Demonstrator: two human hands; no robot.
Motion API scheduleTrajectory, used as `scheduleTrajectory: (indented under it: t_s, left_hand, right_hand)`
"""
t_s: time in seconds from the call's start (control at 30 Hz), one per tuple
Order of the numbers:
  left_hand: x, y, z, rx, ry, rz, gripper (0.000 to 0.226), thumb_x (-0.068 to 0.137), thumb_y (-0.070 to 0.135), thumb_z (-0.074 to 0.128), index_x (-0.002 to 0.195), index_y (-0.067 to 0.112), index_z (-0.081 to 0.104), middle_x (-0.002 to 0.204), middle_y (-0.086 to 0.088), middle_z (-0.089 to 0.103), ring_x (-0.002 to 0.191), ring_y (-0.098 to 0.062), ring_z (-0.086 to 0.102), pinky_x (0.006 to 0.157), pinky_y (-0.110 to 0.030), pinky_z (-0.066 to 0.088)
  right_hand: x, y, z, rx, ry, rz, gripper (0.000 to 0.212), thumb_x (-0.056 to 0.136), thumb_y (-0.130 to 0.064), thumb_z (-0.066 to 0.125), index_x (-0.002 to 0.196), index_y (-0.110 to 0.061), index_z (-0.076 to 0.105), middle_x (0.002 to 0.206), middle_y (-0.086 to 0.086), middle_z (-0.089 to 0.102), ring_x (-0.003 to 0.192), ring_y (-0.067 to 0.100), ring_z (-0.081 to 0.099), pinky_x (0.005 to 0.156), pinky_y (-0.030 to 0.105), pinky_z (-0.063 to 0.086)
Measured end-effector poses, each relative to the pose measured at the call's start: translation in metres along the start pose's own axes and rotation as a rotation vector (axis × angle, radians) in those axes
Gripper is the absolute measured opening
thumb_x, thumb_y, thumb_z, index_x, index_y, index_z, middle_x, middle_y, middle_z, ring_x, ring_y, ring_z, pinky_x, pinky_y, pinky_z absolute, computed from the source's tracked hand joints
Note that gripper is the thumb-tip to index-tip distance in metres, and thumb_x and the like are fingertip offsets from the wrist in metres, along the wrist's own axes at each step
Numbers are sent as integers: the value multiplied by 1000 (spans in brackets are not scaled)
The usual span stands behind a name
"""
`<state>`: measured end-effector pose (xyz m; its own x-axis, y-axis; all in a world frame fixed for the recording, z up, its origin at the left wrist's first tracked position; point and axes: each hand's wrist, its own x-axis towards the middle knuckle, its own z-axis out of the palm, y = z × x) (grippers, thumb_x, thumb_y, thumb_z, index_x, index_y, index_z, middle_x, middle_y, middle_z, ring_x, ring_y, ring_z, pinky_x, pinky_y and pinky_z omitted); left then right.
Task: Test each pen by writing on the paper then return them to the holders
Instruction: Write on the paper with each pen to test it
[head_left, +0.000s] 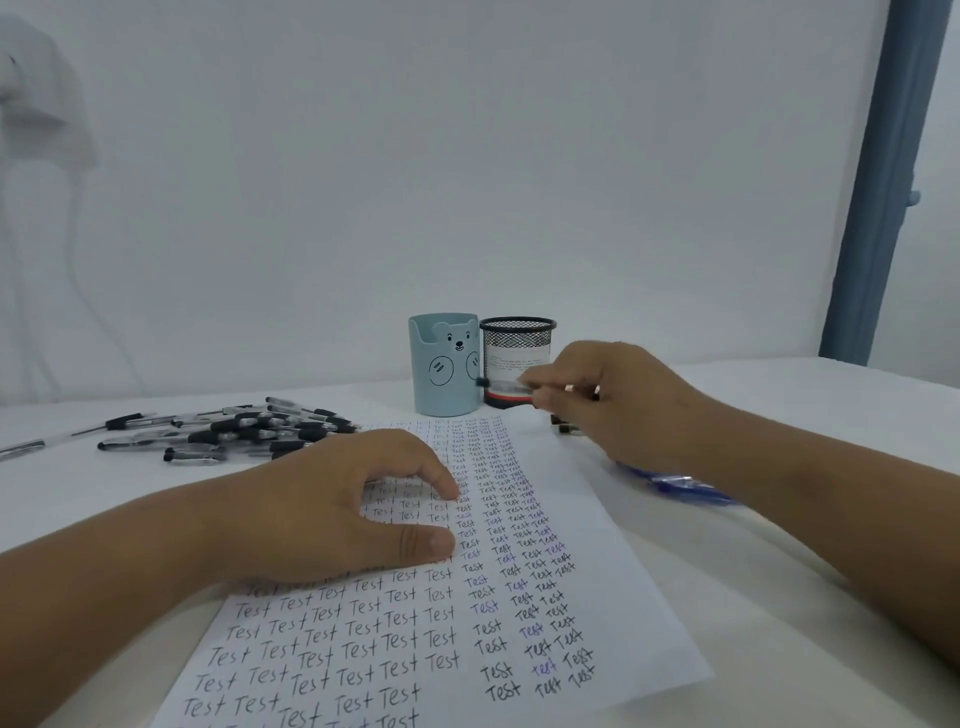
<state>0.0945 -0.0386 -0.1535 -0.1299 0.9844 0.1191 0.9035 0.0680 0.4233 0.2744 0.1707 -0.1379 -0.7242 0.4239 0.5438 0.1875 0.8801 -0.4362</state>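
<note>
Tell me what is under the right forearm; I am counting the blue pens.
A cluster of blue pens lies on the table under the right forearm. Only part of it shows beside the paper; the arm covers the rest, so no count is possible.

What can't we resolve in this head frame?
- Pen in the right hand: motion-blurred, ink colour unclear.
- Inside of the bear holder and mesh holder: hidden by their walls.
- Blue pens: count hidden under the right forearm.
- Mesh holder label: too small to read.
</note>
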Motion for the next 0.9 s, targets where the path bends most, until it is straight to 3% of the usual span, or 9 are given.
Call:
scheduleTrajectory:
  t_s: [0.17,0.3,0.4,0.57,0.63,0.8,0.9]
  left_hand:
    - [0,-1,3,-15,65,26,39,74,72,60,113,63,58,124,49,48,114,30,39,95,-7,32]
    - [2,-2,5,12,112,46,37,75,70,60,111,64,57,124,47,51,115,25,44,98,-10,34]
    - [2,-3,6,24,116,47,37,75,70,60,111,64,58,124,46,52,115,24,45,98,-11,35]
    - [1,-4,6,28,125,48,35,77,68,61,110,56,64,124,47,51,115,26,43,93,-7,33]
    - [1,-3,6,30,132,37,34,77,66,62,109,55,64,123,48,50,113,28,42,91,-6,33]
    - [1,-3,5,33,114,36,35,76,70,61,110,61,60,124,44,53,117,22,46,106,-18,35]
    - [0,0,3,35,123,12,36,75,70,62,110,63,59,122,47,52,116,20,47,102,-15,36]
  right_hand:
    - [14,35,-32,-203,41,139,25,96,-12,65,115,-26,75,93,-13,60,73,-2,52,63,-1,37]
    - [14,52,-40,-256,1,206,18,87,-10,76,85,-28,74,79,-17,65,71,-1,57,60,4,39]
    - [14,56,-35,-308,-58,236,18,87,-15,76,79,-31,72,75,-20,62,72,-2,57,61,9,38]
    - [16,54,-31,-434,-33,275,5,87,-26,76,84,-30,76,94,-13,63,87,9,56,82,26,46]
    - [17,53,-31,-509,-49,267,4,87,-28,76,90,-31,78,101,-11,64,90,9,55,83,27,43]
    - [19,51,-30,-552,-65,308,7,88,-31,76,94,-34,77,102,-10,69,89,12,58,86,30,46]
    - [19,50,-30,-590,-75,295,8,88,-34,76,96,-34,77,102,-10,71,90,13,60,88,31,46]
